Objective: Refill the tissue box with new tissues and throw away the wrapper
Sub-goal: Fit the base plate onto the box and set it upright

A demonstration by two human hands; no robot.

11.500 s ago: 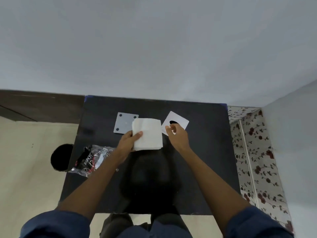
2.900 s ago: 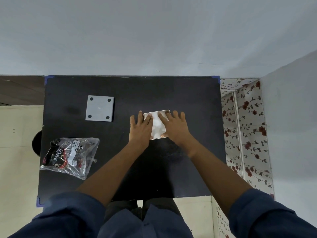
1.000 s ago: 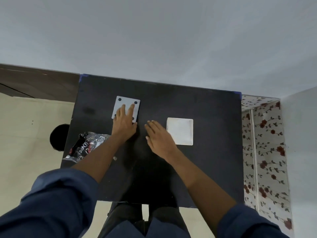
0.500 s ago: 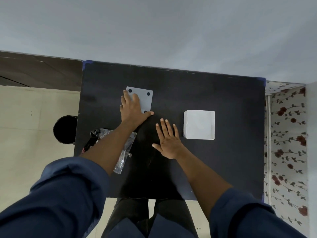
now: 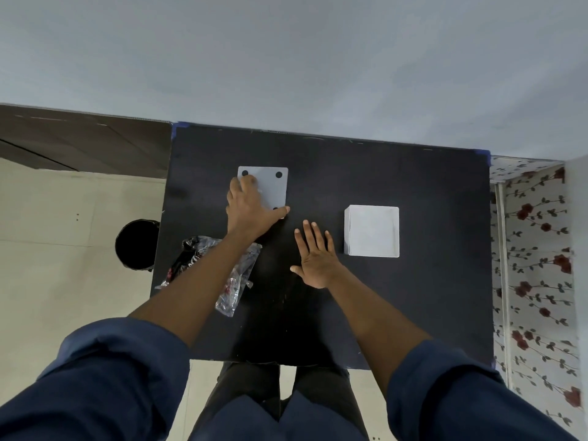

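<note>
**Tissue box open side up, base plate under my left hand**

Tissue box (image 5: 371, 231) stands on the black table (image 5: 429, 297), toward its right half, a white cube with crisp edges and a thin raised rim running round its top. Inside that rim the surface is flat, pale and matte; I cannot tell whether it is tissue packed level or a solid face. Nothing pokes out of it.

Over on the left, the flat grey base plate (image 5: 270, 186) lies on the tabletop, a thin square with round black dots at its corners; two at the far edge show clearly, a third peeks out beside my thumb. My left hand (image 5: 249, 208) rests flat across its near left part, fingers laid on the surface and thumb stretched along the near edge. It presses rather than clasps, so nothing is pinched.

My right hand (image 5: 315, 256) lies palm down on bare table between plate and box, fingers spread, empty, just short of the box's left side.

Under my left forearm sits the wrapper (image 5: 234, 281), crinkled clear plastic with dark and red print, glossy and collapsed, near the table's left edge. I cannot make out anything inside it.

On the pale floor beside that edge stands a round black bin (image 5: 135, 245), its mouth too dark to read.
</note>
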